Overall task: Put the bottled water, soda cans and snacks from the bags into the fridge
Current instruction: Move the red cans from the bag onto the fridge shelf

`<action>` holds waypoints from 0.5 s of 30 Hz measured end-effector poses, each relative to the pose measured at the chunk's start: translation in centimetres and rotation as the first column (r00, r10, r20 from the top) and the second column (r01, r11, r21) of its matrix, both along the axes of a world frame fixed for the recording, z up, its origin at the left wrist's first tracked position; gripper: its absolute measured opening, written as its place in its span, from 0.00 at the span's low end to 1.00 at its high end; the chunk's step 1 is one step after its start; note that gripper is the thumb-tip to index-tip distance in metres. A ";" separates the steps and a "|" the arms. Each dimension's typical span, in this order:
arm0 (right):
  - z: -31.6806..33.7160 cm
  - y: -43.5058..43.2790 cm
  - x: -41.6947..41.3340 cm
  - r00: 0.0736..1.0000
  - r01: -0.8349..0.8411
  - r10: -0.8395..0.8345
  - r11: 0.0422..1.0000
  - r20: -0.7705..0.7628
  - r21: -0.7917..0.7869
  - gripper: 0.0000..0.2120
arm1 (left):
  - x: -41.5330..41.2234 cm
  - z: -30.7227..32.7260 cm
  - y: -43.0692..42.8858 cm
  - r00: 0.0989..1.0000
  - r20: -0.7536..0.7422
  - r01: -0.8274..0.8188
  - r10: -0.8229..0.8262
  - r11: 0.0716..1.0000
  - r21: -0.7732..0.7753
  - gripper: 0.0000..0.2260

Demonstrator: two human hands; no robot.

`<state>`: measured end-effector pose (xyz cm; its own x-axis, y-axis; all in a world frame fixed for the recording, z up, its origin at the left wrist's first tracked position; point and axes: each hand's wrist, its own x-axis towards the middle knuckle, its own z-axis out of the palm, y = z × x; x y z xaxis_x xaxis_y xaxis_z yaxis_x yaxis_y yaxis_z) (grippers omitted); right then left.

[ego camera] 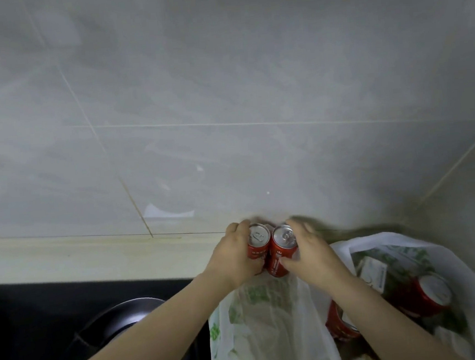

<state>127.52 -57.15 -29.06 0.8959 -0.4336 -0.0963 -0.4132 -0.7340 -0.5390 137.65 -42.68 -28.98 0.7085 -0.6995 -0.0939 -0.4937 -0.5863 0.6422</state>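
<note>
A dark pan (127,315) sits low on the left. The left hand (234,254) wraps one red can (257,242), the right hand (309,255) clasps another can (283,252) touching it (both upright). Further right, a white bag (271,320) holds more cans (430,295).

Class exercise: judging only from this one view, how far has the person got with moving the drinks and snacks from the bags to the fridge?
Done: nothing can be confirmed; no fridge is in view. In hand: the left hand grips one red soda can, the right hand another can. Left: the white bag still holds two more cans and a carton.
</note>
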 end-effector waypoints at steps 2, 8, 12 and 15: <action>-0.6 -0.1 0.4 1.000 -0.005 0.005 1.000 0.012 0.000 0.32 | 0.3 -0.6 -0.6 1.000 -0.013 -0.010 0.010 1.000 0.013 0.31; -1.6 -0.6 1.0 1.000 -0.004 0.004 1.000 0.004 0.010 0.32 | 1.0 -2.4 -1.7 1.000 0.020 0.007 -0.007 1.000 0.013 0.30; -2.4 -0.6 1.2 0.999 0.011 -0.013 0.999 0.031 0.041 0.31 | 1.3 -3.1 -2.0 1.000 -0.011 -0.002 0.002 1.000 -0.010 0.29; -2.9 -0.6 1.0 0.998 0.032 -0.037 0.997 0.060 0.075 0.30 | 1.3 -3.4 -1.9 0.999 -0.030 -0.029 0.028 0.998 -0.055 0.27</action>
